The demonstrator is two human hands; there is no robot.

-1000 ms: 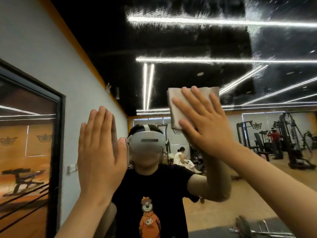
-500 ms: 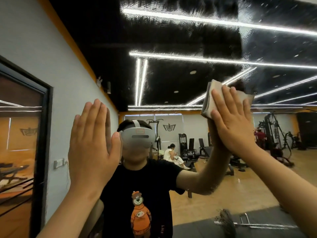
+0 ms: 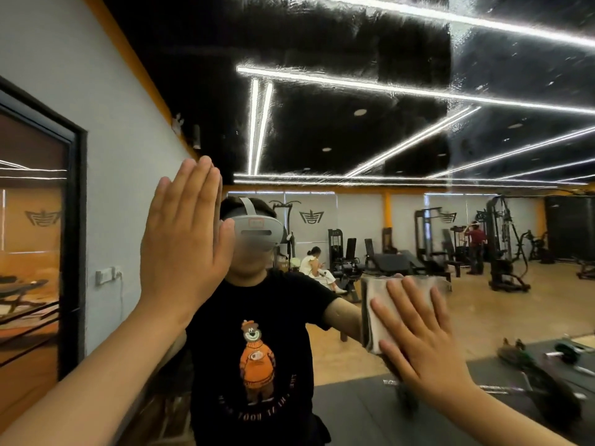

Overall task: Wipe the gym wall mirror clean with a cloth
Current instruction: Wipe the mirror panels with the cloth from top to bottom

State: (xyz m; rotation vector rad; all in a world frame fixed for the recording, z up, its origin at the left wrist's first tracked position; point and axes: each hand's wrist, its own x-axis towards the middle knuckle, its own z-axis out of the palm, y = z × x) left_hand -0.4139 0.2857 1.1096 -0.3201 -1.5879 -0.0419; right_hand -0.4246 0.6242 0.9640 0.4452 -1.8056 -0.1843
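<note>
Head view: the wall mirror (image 3: 354,140) fills most of the frame. Its upper area reflects a black ceiling with white light strips and carries a hazy, streaked film (image 3: 450,43). Its middle and right area reflects gym machines (image 3: 502,246) on a wooden floor.

A grey wall (image 3: 64,59) with a black door frame (image 3: 75,220) and a switch plate (image 3: 106,275) runs along the left side. Where the mirror's left edge falls cannot be determined.

The reflected person (image 3: 257,349) stands below the centre of the glass in a black T-shirt with a bear print and a grey headset (image 3: 257,231).

Left hand (image 3: 183,249): raised at left of centre, palm toward the glass, fingers straight and held together, thumb beside them. It holds nothing. Its reflection sits directly behind it, so the palm appears to lie on the glass.

Right hand (image 3: 421,342): in the lower right part of the visible glass, fingers straight and spread. It grips nothing; the flat fingers press on the cloth.

Cloth (image 3: 383,304): light grey, folded into a thick pad, lying flat against the mirror under the right fingers. Its top and left edges extend past the fingertips. The top edge is blurred.
</note>
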